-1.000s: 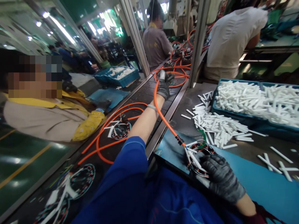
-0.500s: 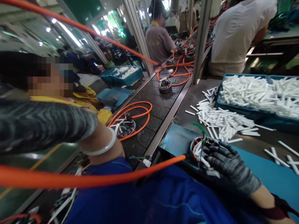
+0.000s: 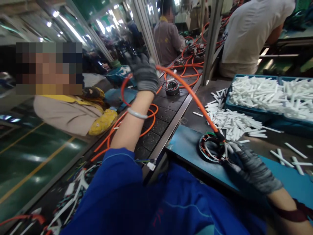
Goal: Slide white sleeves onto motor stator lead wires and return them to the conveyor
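Observation:
My left hand (image 3: 143, 73), in a dark grey glove, is raised over the conveyor with its fingers apart. An orange cable (image 3: 188, 86) passes behind it, against its palm side, and arches down to a ring-shaped wound part (image 3: 211, 148). That ring lies on the blue mat (image 3: 187, 140). At the ring's right side my right hand (image 3: 254, 168), in a striped grey glove, has thumb and fingers closed on the wires by the cable's black end. Blur hides the fingertips partly.
Loose white tubes (image 3: 236, 122) lie beyond the mat, beside a full blue bin (image 3: 254, 111). Another ring (image 3: 172, 87) and orange loops sit on the conveyor (image 3: 166, 114). A person in yellow sleeves (image 3: 104, 122) is at left. Metal posts stand ahead.
My left hand has swung into view and up over the conveyor, and the orange cable now arches forward. The ring has turned, and my right hand has shifted to its wires.

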### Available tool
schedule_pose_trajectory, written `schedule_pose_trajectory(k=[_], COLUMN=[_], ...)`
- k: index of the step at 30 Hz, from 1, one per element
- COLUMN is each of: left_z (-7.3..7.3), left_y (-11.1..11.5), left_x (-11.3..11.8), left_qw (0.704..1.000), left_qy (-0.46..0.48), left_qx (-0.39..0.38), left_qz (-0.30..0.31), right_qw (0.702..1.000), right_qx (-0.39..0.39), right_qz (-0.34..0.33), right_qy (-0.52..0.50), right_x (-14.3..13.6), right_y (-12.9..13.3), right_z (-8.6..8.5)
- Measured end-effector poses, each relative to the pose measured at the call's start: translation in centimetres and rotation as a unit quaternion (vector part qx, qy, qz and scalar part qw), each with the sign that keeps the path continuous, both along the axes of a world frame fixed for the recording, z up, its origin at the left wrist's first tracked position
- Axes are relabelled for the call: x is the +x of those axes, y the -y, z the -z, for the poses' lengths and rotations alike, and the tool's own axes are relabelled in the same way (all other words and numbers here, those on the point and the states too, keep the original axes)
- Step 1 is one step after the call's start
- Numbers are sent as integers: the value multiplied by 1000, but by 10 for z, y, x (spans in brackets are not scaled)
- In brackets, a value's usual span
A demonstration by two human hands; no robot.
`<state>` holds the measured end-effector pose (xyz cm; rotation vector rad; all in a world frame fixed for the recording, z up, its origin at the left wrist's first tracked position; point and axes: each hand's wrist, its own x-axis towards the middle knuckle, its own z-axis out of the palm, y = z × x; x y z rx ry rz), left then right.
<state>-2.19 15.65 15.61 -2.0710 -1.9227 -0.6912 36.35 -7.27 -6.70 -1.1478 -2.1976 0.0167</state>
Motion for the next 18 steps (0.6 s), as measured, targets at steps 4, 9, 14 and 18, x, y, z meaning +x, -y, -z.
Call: schedule_pose_trajectory(k=[4, 9, 14, 18], left_z=[95, 175, 167, 151], left_y=[0, 43, 94, 118], left_x=[27, 54, 81, 105], left_qw=[984, 952, 860, 832], left_qy=[-48, -54, -42, -89], left_qx=[-142, -213, -144, -172], left_qz=[99, 215, 487, 520], right_qw=[993, 951, 879, 839], right_qx=[-85, -218, -329, -346], right_qz=[48, 143, 228, 222], right_qy=[-69, -167, -259, -357], right_x=[-12, -5, -7, -18], right_y=[20, 37, 42, 30], right_z=[5, 9, -1, -18])
